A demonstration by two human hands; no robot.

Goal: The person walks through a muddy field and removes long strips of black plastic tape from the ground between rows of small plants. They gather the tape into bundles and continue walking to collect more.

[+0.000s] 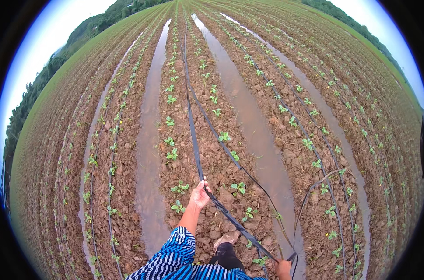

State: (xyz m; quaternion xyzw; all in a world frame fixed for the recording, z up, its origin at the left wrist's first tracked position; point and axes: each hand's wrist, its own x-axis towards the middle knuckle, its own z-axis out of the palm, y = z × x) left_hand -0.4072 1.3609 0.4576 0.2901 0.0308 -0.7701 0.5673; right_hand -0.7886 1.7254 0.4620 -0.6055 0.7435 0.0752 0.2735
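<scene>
A flat black drip irrigation tape (194, 147) runs from far up the field to my hands. My left hand (200, 194) grips it in front of me, above the soil of a planted bed. From there the tape (233, 218) slants down, twisted, to my right hand (283, 268), which holds it at the bottom edge of the view. A second black tape (212, 126) lies along the same bed. It narrows into a thin dark strand (259, 183) that leads towards my right hand. Part of my right hand is cut off by the frame.
Seedlings (172, 154) grow in rows on both sides of the tapes. Muddy water fills the left furrow (150, 140) and right furrow (250, 105). More drip tapes (308, 134) lie on neighbouring beds. My muddy foot (227, 239) stands on the bed between seedlings.
</scene>
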